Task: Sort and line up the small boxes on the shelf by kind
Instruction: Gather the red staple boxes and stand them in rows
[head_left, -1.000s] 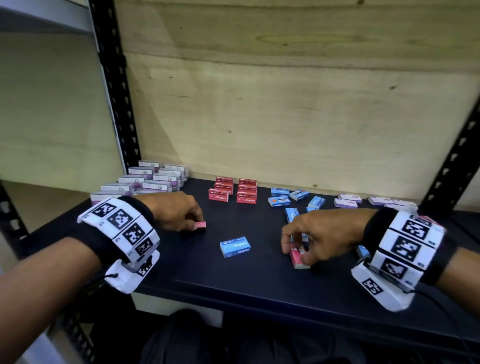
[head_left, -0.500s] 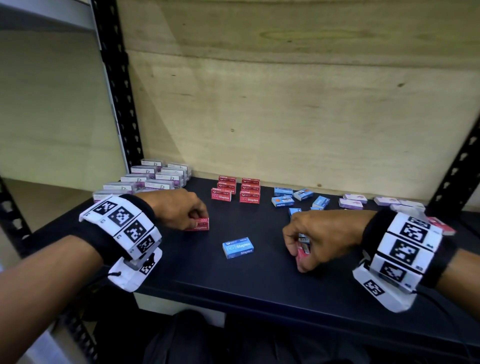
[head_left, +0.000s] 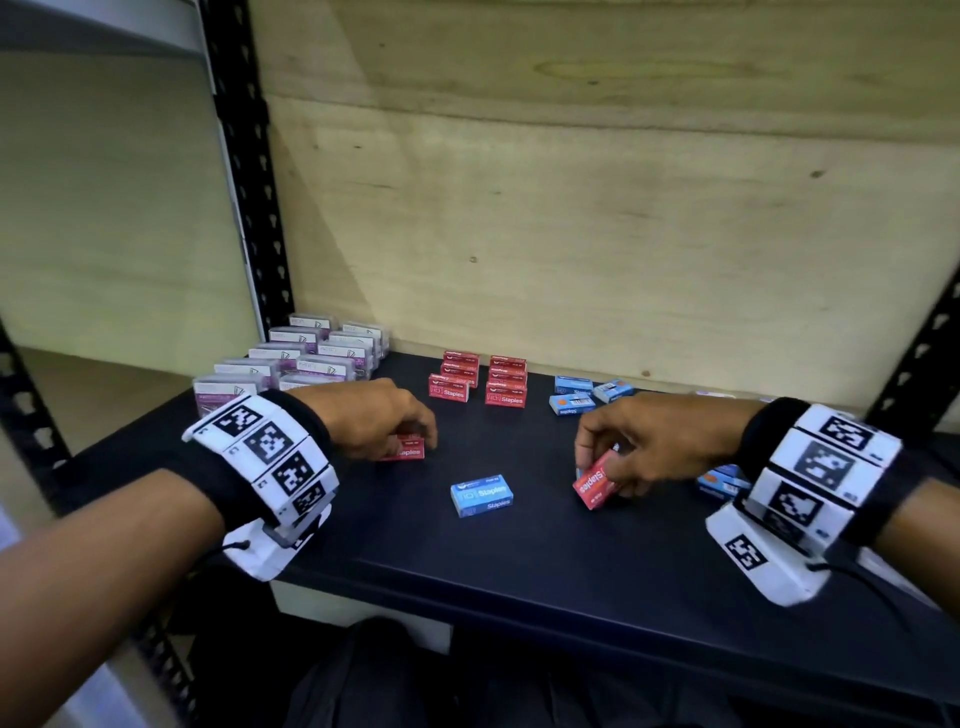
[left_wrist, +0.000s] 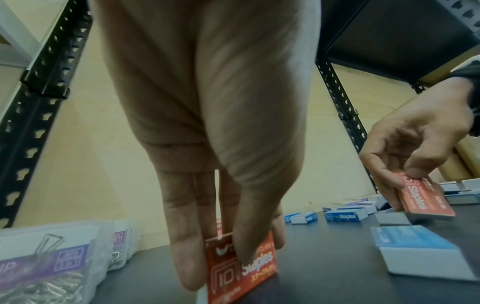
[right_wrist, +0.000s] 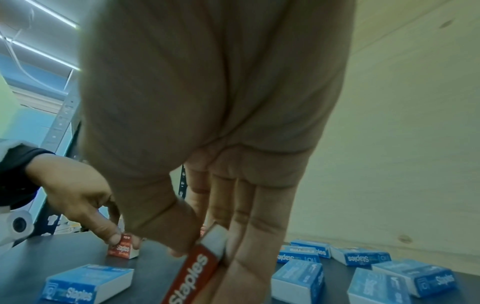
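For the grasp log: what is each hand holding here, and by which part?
Left hand pinches a red staples box by its sides, resting on the shelf. Right hand holds another red staples box tilted, gripped near one end.

A: What is seen of the red staple boxes?
B: Two short rows (head_left: 480, 382) are lined up at the back of the shelf (head_left: 519, 561). One red box (head_left: 406, 449) is stood on the shelf and gripped by the left hand (head_left: 382, 418); another (head_left: 596, 486) is held tilted in the right hand (head_left: 654, 449).
A: And the blue ones?
B: One blue box (head_left: 481, 494) is laid flat between the hands; others (head_left: 584, 396) are scattered at the back right, unaligned.
A: The purple-labelled clear boxes (head_left: 306, 358)?
B: They are ranked in two rows at the back left
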